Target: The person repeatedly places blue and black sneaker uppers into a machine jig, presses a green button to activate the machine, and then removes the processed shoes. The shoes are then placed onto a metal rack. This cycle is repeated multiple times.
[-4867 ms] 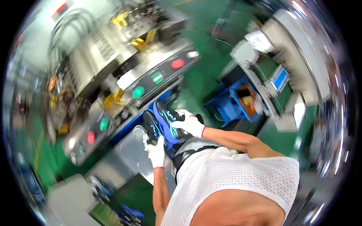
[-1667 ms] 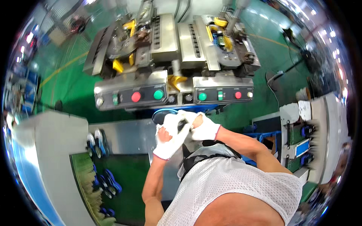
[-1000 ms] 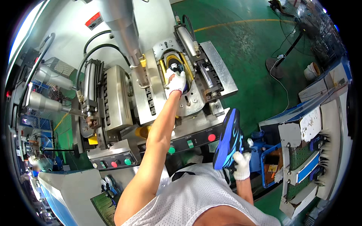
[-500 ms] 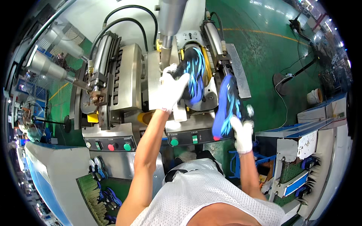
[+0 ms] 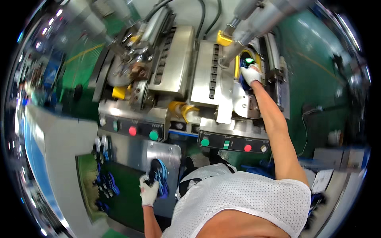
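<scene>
A black and blue sneaker [image 5: 160, 177] is gripped at its side by my left hand [image 5: 149, 191], which wears a white glove. This shoe is over the bare metal plate [image 5: 164, 148] at the front, toe and heel along the plate's length. Far off to the right, my right hand [image 5: 251, 74], also gloved, is closed on a second dark blue sneaker [image 5: 245, 83] in the right station of the press machine [image 5: 206, 75]. Yellow pads [image 5: 237, 65] flank that shoe. My fingers and the glove hide part of it.
The left station [image 5: 170, 59] has a steel cover and a yellow block [image 5: 118, 92]. Button panels [image 5: 234, 141] with red and green buttons run along the front. Several sneakers [image 5: 106, 184] lie on the green conveyor [image 5: 131, 190] at lower left. Thick grey cylinders [image 5: 274, 20] hang above.
My left hand has taken its sneaker out of the right station and down left to the metal plate. My right hand has carried the other sneaker up into that station. The view has swung left.
</scene>
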`<state>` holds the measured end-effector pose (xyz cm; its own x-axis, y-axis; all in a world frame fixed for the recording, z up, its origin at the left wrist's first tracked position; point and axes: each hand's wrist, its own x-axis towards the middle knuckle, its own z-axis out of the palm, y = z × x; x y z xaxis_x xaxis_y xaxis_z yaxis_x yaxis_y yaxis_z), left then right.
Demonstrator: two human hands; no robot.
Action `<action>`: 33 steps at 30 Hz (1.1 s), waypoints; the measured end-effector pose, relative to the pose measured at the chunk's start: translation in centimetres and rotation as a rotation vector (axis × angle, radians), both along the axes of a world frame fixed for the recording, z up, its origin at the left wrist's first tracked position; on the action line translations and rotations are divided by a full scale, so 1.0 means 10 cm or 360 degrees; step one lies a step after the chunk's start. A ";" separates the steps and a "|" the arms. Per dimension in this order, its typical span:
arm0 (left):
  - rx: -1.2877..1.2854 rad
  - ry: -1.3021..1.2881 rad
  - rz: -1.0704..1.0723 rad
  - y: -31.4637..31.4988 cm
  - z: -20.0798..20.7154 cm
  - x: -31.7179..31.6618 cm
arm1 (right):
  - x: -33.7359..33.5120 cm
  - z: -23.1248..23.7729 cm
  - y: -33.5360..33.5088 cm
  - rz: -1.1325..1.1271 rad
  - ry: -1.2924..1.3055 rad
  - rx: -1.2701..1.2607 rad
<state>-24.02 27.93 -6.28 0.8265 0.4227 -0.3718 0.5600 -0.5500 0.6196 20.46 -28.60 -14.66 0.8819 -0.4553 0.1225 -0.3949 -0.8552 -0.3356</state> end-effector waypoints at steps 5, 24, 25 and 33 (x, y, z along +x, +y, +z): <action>0.0202 -0.0157 0.0362 0.30 -1.29 -0.19 | -0.11 0.30 -0.10 0.0249 0.0183 0.0219; 0.0188 -0.0196 -0.0071 2.05 -1.45 -0.34 | -3.25 0.15 2.92 0.1279 0.0322 -0.0541; 0.0262 -0.0261 0.0079 2.56 -1.31 -0.37 | -3.35 0.09 2.76 0.1376 0.0197 -0.0617; 0.1066 0.0337 0.0204 4.90 -1.88 -1.14 | -4.32 -0.07 2.91 0.0915 0.1098 -0.0418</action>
<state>-35.45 76.89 -25.04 0.6938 0.7054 -0.1451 0.7166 -0.6962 0.0423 -22.72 0.51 -15.38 0.8790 0.0413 -0.4749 0.0724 -0.9963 0.0473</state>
